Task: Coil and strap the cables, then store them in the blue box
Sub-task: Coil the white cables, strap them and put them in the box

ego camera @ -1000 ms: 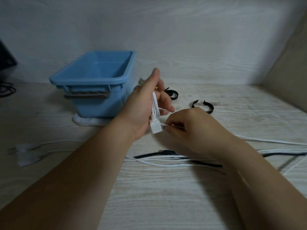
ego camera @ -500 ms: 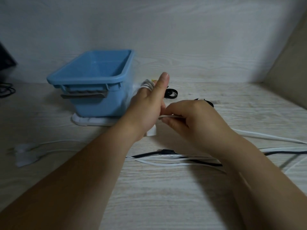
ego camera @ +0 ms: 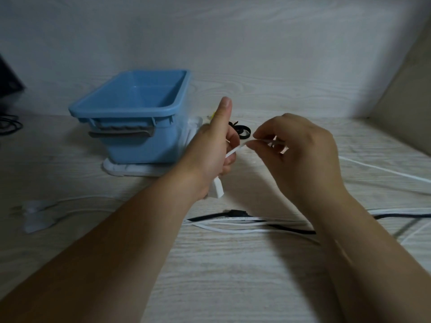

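Observation:
My left hand [ego camera: 214, 150] grips a white cable, thumb pointing up, and the cable's white plug [ego camera: 218, 190] sticks out below my palm. A taut stretch of that white cable [ego camera: 235, 151] runs from my left fist to my right hand [ego camera: 296, 155], which pinches it between thumb and fingers. The blue box [ego camera: 140, 120] stands open to the left, just behind my left hand. Nothing is visible inside it. A black strap [ego camera: 242, 132] lies curled on the table between my two hands.
Loose white and black cables [ego camera: 245, 223] lie across the table in front of my arms and trail off right. Two white plugs [ego camera: 35, 215] lie at the left. The box stands on a white pad [ego camera: 130, 170]. A wall rises at the right.
My right hand has risen and moved right, drawing the white cable taut away from my left fist. My left hand has stayed by the box with its thumb up.

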